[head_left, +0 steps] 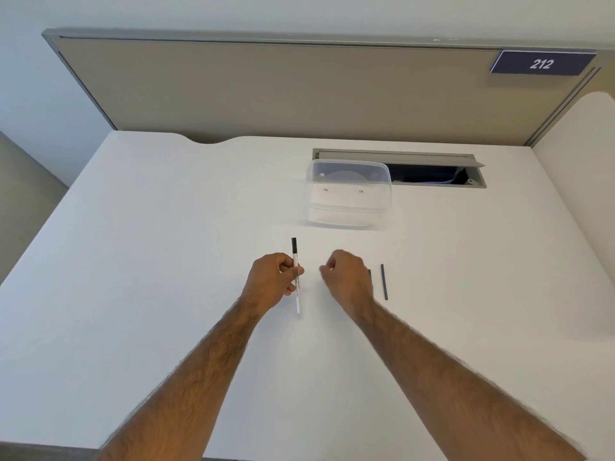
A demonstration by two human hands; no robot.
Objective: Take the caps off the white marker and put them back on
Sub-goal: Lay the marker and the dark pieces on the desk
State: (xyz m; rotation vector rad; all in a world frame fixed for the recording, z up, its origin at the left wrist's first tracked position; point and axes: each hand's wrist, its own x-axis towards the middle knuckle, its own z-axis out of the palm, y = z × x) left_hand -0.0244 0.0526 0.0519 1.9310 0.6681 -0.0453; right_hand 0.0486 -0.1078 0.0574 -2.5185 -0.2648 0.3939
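My left hand [273,281] grips a slim white marker [296,294] by its middle, holding it nearly upright above the white desk [166,261]. A black cap [294,245] sits on the marker's far end; the near end is white. My right hand [346,277] is curled beside it, a short gap to the right, fingers closed; whether it holds anything is hidden. A dark thin pen-like stick [384,281] lies on the desk just right of my right hand. A small dark tip [369,272] shows at the hand's right edge.
A clear lidded plastic container [348,193] stands beyond the hands. Behind it is an open cable hatch [439,176] in the desk. A beige partition [266,91] with a "212" sign [540,63] closes off the back.
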